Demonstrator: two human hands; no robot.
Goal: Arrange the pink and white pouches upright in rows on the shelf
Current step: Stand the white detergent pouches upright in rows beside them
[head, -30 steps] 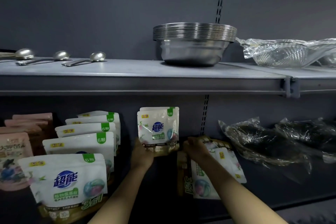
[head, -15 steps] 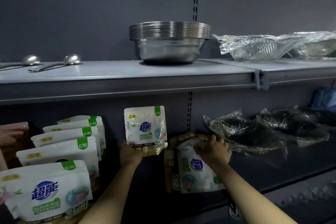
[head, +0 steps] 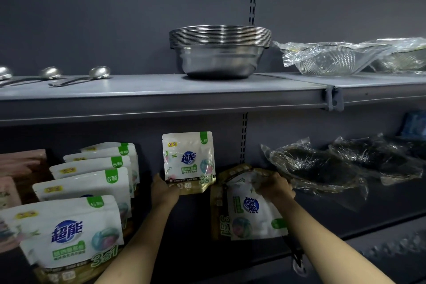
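Starting at the far left, the pink pouches (head: 20, 163) stand at the edge of view, only partly visible, on the lower shelf (head: 345, 226). Just beside them runs a row of white pouches (head: 92, 182), upright and facing front, 5 tops showing one behind another, the nearest (head: 66, 230) large in view. That row is the pattern to copy.

Next comes the left hand (head: 164, 191), its fingers and thumb wrapped around the gold bottom edge of an upright white pouch (head: 189, 159) near the back panel, well apart from the finished row. It looks like the anchor of a new row, so the sensible course is to hold it steady, base flat on the shelf, label to the front.

To its right, the right hand (head: 275, 185) grips the upper end of a fallen pouch (head: 251, 210), which lies turned sideways with its printing running downward, on top of at least 1 more gold-edged pouch (head: 217, 212). How many lie beneath I cannot tell.

Doing this step well probably means lifting that pouch clear of the heap, rotating it until the gold base points down, spreading the base so it stands alone, then setting it directly in front of the anchor, touching it. Letting go too early risks toppling both.

Farther right lie dark items in clear plastic wrap (head: 322, 163), close to the heap, so the right wrist should avoid dragging them. Above sit steel ladles (head: 99, 72), stacked steel bowls (head: 219, 53) and a wrapped glass bowl (head: 332, 60).
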